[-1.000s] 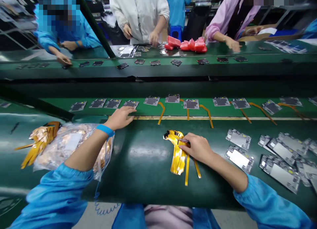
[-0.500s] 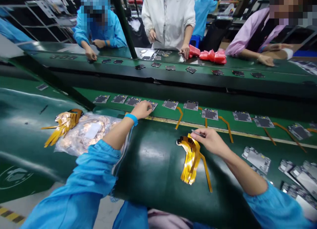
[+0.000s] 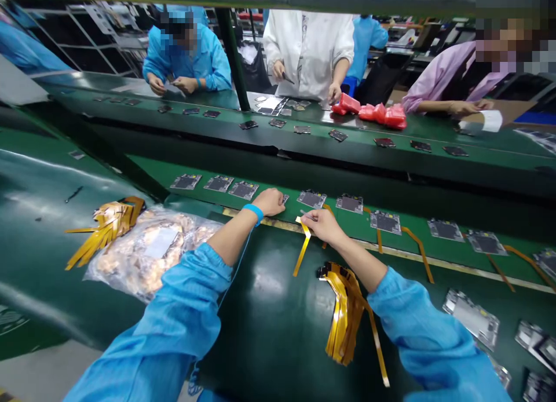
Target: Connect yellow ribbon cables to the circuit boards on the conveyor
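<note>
My left hand (image 3: pixel 269 203) is closed at a circuit board (image 3: pixel 285 199) on the green belt; its fingers cover most of that board. My right hand (image 3: pixel 324 223) pinches a small grey tool that looks like tweezers, mostly hidden by the fingers. An orange flex cable (image 3: pixel 303 251) hangs from its tip, just right of my left hand and over the belt's near edge. Below my right wrist a bundle of flex cables (image 3: pixel 343 315) lies on the green mat, with one strip splayed to the right.
Boards line the belt (image 3: pixel 278 216); several to the right have cables attached. A clear plastic bag (image 3: pixel 143 245) and a second cable bundle (image 3: pixel 106 222) lie left. Loose boards (image 3: pixel 471 318) lie at right. A green post (image 3: pixel 108 153) slants at left. Co-workers sit or stand across the line.
My right hand has moved left and up from the cable bundle, bringing one flex cable beside my left hand. My left hand stays at the same board. The view has shifted slightly.
</note>
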The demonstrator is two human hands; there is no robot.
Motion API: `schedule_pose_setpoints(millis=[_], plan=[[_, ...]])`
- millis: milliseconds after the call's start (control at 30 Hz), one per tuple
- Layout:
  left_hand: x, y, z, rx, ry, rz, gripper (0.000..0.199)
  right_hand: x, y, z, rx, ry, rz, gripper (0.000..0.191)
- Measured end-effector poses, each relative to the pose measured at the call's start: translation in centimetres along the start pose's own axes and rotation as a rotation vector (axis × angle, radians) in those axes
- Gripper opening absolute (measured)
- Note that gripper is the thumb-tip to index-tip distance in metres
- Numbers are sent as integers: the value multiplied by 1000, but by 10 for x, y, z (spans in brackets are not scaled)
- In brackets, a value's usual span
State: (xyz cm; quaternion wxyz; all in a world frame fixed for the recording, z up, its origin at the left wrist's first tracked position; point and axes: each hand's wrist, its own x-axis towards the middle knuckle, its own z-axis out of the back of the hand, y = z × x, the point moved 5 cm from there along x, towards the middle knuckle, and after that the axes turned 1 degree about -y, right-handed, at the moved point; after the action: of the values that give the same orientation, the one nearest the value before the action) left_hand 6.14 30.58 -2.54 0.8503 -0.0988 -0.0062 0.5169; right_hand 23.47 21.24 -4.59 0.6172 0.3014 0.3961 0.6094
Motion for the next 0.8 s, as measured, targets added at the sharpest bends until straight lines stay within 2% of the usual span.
schedule_pose_setpoints(millis=[233, 367, 433, 567, 800], plan=[[-1, -2, -2, -50, 2, -49, 17, 30, 0, -10, -109, -69, -31, 22], [-18, 0, 0, -67, -78, -178, 29, 40, 2, -10, -199, -150, -82, 17], [-29, 0, -3, -75, -106, -235, 36, 43, 4, -11, -254, -161, -112, 18], [-43, 1, -13, -71, -73, -240, 48, 43, 9, -10, -336, -170, -192, 19], [-47, -2, -23, -78, -29, -243, 59, 39, 9, -6, -394, -166, -263, 17]])
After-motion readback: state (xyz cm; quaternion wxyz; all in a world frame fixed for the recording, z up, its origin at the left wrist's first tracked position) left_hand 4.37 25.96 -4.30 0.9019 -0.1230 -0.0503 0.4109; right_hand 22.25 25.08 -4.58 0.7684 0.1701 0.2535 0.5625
